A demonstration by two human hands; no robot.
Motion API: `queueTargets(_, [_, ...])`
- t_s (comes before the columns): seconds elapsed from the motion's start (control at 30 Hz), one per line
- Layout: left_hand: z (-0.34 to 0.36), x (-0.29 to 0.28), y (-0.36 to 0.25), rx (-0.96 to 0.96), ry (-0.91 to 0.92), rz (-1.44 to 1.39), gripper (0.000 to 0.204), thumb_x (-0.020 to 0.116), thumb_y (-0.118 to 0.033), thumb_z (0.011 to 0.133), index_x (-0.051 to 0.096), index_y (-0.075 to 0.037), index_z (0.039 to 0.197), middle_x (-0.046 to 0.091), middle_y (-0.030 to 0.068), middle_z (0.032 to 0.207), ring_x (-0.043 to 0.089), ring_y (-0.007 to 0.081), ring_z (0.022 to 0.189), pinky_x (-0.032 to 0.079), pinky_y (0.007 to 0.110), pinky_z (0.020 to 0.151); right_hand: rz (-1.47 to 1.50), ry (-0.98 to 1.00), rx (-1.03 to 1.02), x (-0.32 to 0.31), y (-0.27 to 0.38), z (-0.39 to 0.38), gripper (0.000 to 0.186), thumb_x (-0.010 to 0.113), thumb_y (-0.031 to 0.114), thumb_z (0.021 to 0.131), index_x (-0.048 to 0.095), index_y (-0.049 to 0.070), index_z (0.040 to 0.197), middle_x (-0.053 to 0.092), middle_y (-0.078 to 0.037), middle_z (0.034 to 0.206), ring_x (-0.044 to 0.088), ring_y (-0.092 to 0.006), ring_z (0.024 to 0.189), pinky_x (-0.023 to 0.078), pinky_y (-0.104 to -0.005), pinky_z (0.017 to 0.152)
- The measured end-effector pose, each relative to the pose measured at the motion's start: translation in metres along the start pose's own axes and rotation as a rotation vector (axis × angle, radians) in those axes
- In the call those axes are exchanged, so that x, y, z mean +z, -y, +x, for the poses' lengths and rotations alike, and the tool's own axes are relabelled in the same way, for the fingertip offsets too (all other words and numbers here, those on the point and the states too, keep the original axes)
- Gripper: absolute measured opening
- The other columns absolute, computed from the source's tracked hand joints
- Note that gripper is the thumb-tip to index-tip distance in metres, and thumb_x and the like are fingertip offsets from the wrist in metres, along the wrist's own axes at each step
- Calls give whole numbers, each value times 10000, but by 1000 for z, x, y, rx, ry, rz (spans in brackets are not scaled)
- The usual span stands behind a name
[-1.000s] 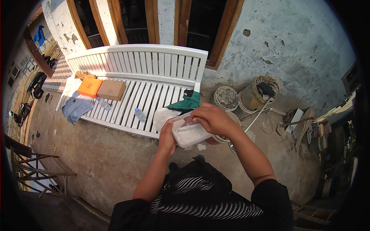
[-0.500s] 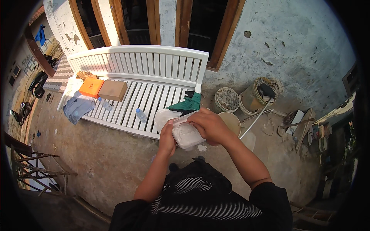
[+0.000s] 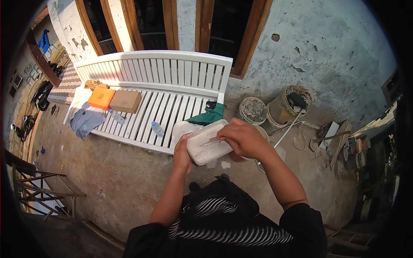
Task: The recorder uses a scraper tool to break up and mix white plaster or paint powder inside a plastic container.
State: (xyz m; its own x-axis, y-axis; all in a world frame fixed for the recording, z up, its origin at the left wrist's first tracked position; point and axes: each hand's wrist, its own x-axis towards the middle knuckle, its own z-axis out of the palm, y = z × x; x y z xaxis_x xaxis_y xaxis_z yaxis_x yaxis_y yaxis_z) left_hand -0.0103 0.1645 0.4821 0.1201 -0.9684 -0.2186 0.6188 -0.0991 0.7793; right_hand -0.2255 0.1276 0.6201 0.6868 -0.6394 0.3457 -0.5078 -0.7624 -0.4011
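A pale rectangular container (image 3: 205, 149) with rounded corners and a shiny, translucent look is held in front of my body. Round its left edge, the fingers of my left hand (image 3: 183, 155) are closed and keep it tilted. My right hand (image 3: 244, 138) sits over its right side, fingertips pinched together at the upper surface. What is between those fingertips, possibly a thin film, is too small to tell. Behind the container, a white plastic bag (image 3: 183, 129) and a green cloth (image 3: 209, 114) with a dark phone (image 3: 210, 105) lie on the bench's right end.
The white slatted bench (image 3: 150, 69) carries an orange box (image 3: 101, 98), a brown carton (image 3: 125, 101), two clear bottles (image 3: 157, 128) and a grey cloth (image 3: 87, 122). Rubble-filled buckets (image 3: 253, 110) and a pole (image 3: 287, 131) stand on the right. Wood scraps (image 3: 340, 144) lie farther right.
My right hand has shifted right and slightly down, baring more of the container's top. The container has turned a little, and my left hand has moved slightly left.
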Motion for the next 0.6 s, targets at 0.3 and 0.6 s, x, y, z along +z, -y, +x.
queueTargets(0.3, [-3,11,-3,-22,19,-5,403,371,-260,1080,562,34,1279,633,163,1206,632,241,1097,502,378,970,-146,-63,-46,43,-10,20,112,644,95,837,683,117,940,668,-12,839,595,-253,826,505,-382,709])
queueTargets(0.6, [1,4,-3,-30,10,-17,404,373,-276,1084,565,26,1271,634,162,1203,631,237,1096,503,381,967,-2,34,-154,42,0,14,123,691,86,835,695,102,957,675,-39,878,604,-259,848,513,-378,735])
